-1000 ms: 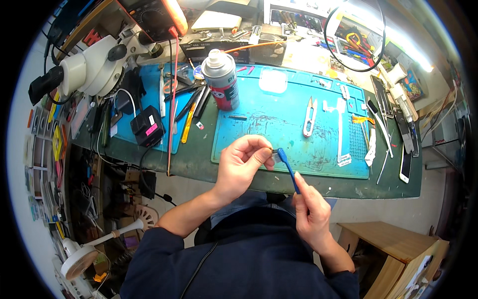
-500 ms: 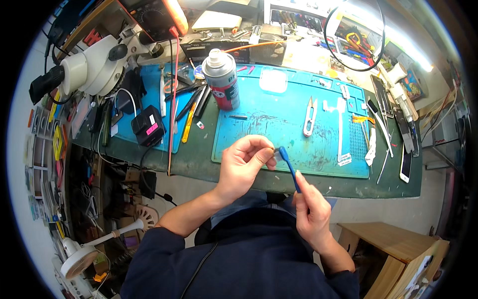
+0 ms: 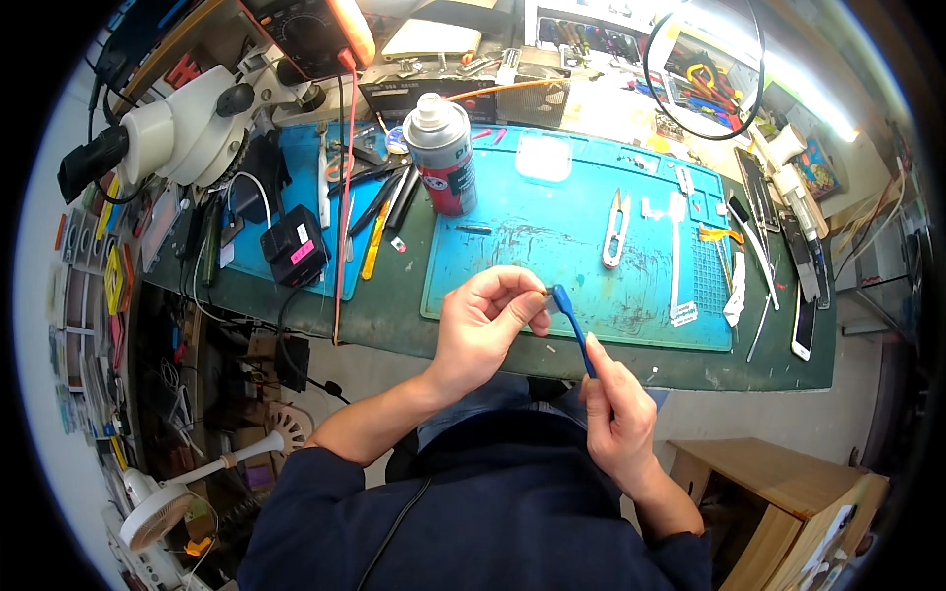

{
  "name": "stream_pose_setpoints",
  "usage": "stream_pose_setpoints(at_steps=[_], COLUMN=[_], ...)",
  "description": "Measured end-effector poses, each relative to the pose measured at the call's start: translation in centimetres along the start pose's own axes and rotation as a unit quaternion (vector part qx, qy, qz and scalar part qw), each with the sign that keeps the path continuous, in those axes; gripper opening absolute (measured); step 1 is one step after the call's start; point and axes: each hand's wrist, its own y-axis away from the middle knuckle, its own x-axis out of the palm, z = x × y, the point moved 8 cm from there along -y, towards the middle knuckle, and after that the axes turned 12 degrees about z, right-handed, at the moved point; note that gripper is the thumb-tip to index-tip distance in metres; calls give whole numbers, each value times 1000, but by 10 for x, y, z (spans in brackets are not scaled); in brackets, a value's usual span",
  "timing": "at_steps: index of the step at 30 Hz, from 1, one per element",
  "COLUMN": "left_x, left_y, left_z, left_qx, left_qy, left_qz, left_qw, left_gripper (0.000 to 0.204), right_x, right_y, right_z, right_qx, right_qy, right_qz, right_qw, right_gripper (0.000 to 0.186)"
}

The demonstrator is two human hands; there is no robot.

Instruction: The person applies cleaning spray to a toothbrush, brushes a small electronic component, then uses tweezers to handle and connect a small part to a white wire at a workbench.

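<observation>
My right hand is closed round the handle of a blue toothbrush. The brush head points up and left and meets the fingertips of my left hand. Those fingers pinch a small thing, mostly hidden by the fingers and the brush head; its kind cannot be made out. Both hands are held over the front edge of the blue work mat. Beyond them on the mat lie white-handled thread snips and a small dark tool tip. A spray can stands upright at the mat's left edge.
To the left are a microscope, a black box with a pink label and several hand tools. A multimeter hangs at the back left. On the right lie phone parts and a white phone. A wooden cabinet stands lower right.
The brush head has shifted slightly against the fingertips of my left hand, covering more of the small thing. Both hands stay nearly in place.
</observation>
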Motion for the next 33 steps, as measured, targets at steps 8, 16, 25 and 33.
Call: stream_pose_setpoints(at_steps=[8, 16, 25, 33], left_x=[-3, -2, -1, 3], left_y=[1, 0, 0, 0], left_z=[1, 0, 0, 2], left_qx=[-6, -4, -6, -4], left_qy=[-13, -20, -20, -18], left_qz=[2, 1, 3, 11], left_qw=[1000, 1000, 1000, 1000], left_gripper=[9, 10, 9, 10], right_x=[-2, -2, -4, -2], right_y=[-3, -3, 5, 6], right_z=[2, 5, 3, 1], right_qx=[10, 4, 1, 3], right_qy=[10, 17, 25, 1], right_qz=[10, 13, 3, 7], right_qw=[1000, 1000, 1000, 1000], right_gripper=[55, 57, 56, 56])
